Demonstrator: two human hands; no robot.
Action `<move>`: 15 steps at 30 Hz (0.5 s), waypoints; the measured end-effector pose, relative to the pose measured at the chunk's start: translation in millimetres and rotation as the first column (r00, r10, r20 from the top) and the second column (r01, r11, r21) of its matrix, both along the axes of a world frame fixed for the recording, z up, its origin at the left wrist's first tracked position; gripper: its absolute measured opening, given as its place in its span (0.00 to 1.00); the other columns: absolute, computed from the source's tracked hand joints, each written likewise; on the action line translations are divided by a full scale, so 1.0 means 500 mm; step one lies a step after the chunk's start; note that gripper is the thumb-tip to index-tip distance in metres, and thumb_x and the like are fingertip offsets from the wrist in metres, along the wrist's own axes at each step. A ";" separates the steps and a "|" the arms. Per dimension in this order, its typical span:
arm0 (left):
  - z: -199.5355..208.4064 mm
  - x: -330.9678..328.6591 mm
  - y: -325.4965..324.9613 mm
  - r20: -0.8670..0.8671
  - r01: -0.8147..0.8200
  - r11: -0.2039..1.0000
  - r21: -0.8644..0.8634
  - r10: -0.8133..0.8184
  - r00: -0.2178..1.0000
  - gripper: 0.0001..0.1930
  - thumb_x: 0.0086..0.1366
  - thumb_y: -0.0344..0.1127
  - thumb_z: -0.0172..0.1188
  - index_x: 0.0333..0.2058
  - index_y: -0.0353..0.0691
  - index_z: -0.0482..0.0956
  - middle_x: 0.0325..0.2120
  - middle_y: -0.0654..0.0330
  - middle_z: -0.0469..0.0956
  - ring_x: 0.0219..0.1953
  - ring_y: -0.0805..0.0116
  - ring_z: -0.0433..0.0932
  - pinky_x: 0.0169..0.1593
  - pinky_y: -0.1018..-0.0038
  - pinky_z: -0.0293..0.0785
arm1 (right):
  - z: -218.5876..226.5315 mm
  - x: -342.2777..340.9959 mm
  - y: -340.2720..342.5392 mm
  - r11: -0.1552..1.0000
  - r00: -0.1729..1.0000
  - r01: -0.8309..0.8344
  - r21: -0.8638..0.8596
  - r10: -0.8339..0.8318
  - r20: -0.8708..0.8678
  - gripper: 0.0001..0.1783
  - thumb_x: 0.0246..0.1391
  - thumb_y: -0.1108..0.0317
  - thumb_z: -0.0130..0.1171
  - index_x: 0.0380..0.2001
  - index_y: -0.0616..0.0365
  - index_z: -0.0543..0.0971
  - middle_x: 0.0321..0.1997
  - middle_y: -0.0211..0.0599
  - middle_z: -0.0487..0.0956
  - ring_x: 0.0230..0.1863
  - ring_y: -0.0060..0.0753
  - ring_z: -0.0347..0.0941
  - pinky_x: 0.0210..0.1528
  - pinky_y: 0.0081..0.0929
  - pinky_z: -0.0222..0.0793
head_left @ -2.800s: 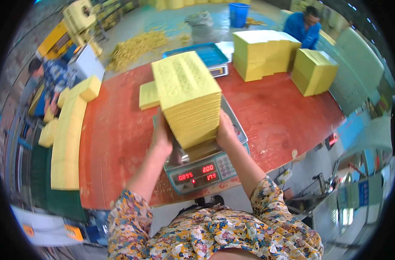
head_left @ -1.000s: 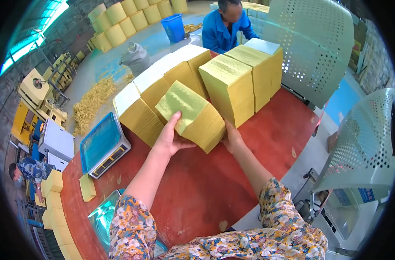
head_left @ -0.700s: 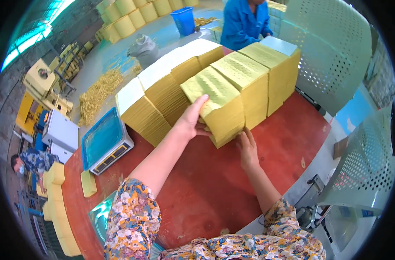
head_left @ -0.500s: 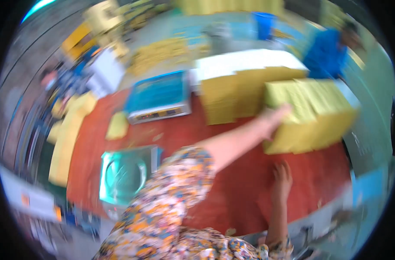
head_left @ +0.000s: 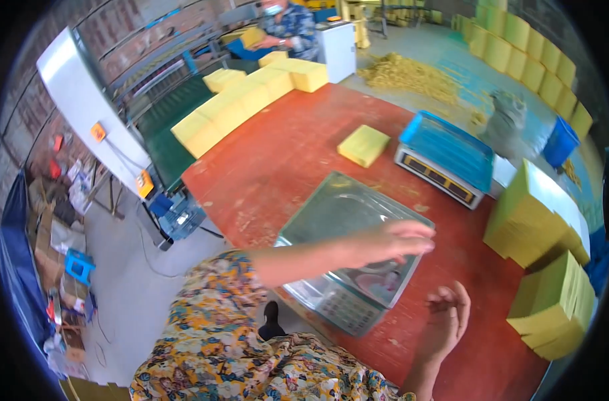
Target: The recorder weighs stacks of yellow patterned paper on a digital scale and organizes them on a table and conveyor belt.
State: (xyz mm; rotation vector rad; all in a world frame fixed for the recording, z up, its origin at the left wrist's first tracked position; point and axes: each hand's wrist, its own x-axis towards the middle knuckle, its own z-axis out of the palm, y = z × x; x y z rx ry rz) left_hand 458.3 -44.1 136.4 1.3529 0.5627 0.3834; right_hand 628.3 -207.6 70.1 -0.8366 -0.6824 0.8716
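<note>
My left hand [head_left: 392, 242] hovers over a scale with a shiny metal pan [head_left: 331, 207] and a keypad [head_left: 348, 306] on its near side. Its fingers are stretched out and hold nothing. My right hand [head_left: 446, 319] is raised above the red table [head_left: 264, 160], just right of that scale, with fingers loosely bent and apart. Beyond the pan lies a small yellow paper block [head_left: 363, 145]. A second scale with a blue top [head_left: 450, 150] stands farther right. Near the right edge are two stacks of yellow paper, one white-topped [head_left: 525, 220] and a nearer one [head_left: 552, 307].
A row of yellow paper blocks [head_left: 241, 100] lines the table's far-left edge beside a green conveyor belt [head_left: 174, 123]. A masked person [head_left: 289, 30] handles a yellow block behind it. Yellow scraps [head_left: 411, 77] lie on the floor near a blue bucket [head_left: 562, 142].
The view has swung left, so the paper stacks now sit at the right edge. My left hand has left the nearer yellow stack and come back over the metal-pan scale.
</note>
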 end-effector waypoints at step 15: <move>-0.162 -1.129 0.324 -0.166 -0.704 0.691 0.164 0.723 0.671 0.25 0.67 0.52 0.54 0.52 0.38 0.74 0.46 0.59 0.78 0.48 0.70 0.76 0.50 0.71 0.72 | -0.164 -0.938 0.407 0.770 0.811 -0.569 -0.289 0.584 -0.043 0.19 0.61 0.77 0.46 0.56 0.62 0.70 0.48 0.42 0.78 0.43 0.34 0.78 0.46 0.30 0.74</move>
